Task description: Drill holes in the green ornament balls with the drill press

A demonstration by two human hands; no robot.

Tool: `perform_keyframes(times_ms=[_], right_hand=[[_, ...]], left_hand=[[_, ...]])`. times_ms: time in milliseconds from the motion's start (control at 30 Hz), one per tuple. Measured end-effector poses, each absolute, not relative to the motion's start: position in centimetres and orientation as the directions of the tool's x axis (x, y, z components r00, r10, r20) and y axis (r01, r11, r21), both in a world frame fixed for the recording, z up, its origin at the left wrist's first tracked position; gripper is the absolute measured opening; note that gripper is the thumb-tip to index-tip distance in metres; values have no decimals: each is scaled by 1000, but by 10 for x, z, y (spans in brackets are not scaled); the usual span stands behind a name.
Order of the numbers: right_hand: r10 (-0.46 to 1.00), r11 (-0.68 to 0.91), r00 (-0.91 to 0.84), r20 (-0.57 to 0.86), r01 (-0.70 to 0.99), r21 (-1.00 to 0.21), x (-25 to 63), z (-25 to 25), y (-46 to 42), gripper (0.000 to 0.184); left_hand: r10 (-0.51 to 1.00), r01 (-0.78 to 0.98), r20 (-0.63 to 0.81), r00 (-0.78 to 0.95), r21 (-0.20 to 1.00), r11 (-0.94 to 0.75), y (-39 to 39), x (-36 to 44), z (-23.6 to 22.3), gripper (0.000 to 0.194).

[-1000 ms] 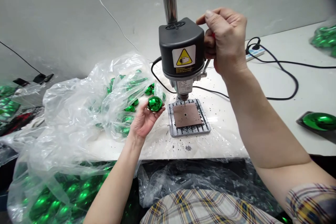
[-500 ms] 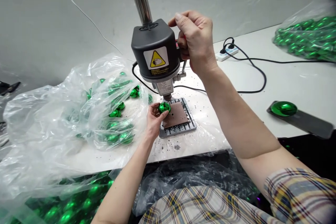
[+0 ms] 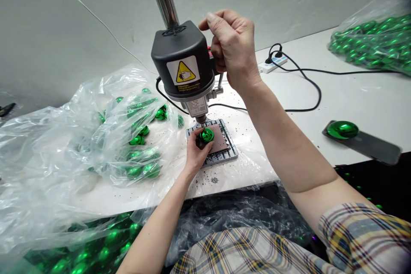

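Note:
My left hand (image 3: 196, 152) is shut on a shiny green bauble (image 3: 207, 135), holding it over the brown pad (image 3: 219, 139) of a slotted metal base plate (image 3: 224, 155). The bauble sits just below the chuck and bit (image 3: 201, 118) of a black bench drill head (image 3: 181, 58); I cannot tell whether they touch. My right hand (image 3: 233, 45) grips a handle beside the drill head, and its fingers hide most of that handle.
Clear plastic bags of green baubles lie at left (image 3: 96, 137) and back right (image 3: 369, 43), with more below the table edge. A green bauble (image 3: 342, 129) rests on a dark slab (image 3: 375, 149). Black cables run to a power strip (image 3: 271, 62).
My left hand has carried the bauble from beside the base plate to over the pad, beneath the bit. My right hand stays on the handle, and the whole view has shifted slightly.

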State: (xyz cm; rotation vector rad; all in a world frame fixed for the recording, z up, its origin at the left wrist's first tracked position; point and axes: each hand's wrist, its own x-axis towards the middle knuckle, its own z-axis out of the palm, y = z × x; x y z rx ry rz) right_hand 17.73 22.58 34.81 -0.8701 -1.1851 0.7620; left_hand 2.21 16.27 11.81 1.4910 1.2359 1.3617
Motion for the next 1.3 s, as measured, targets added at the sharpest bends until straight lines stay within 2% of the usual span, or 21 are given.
perform_keyframes(times_ms=[267, 500, 667, 1000, 1133, 1300], right_hand=[[853, 488, 224, 471, -22, -873, 178, 344, 225, 26], [730, 667, 212, 650, -13, -745, 181, 319, 200, 11], [678, 675, 269, 684, 141, -724, 179, 296, 187, 25], [581, 738, 370, 725, 135, -661, 178, 265, 174, 22], [554, 797, 299, 777, 79, -598, 187, 251, 174, 12], [506, 827, 263, 821, 121, -548, 194, 230, 184, 13]], left_hand=[[979, 103, 203, -24, 974, -200, 162, 25, 114, 46], [980, 88, 197, -40, 977, -193, 162, 23, 113, 49], [976, 61, 214, -27, 975, -212, 162, 23, 112, 49], [977, 58, 213, -24, 976, -211, 163, 24, 108, 51], [977, 55, 214, -26, 976, -212, 163, 24, 111, 50], [984, 20, 174, -39, 985, -173, 162, 26, 115, 50]])
